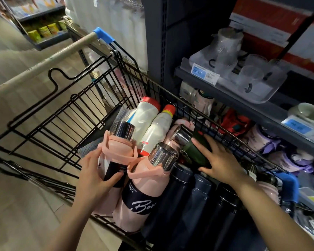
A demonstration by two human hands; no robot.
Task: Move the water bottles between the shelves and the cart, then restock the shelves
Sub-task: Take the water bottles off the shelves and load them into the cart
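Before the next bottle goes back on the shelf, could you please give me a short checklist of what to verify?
1. Left hand grips the pink bottle: ok.
2. Its chrome cap is on: ok.
3. Right hand has a firm grip on the green bottle: not ok, fingers lie flat on it.
4. Free slot on the lower shelf: cannot tell.
5. Cart stands beside the shelf: ok.

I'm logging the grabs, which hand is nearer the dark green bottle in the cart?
Right. The right hand lies on the dark green bottle; the left hand grips a pink bottle across the cart.
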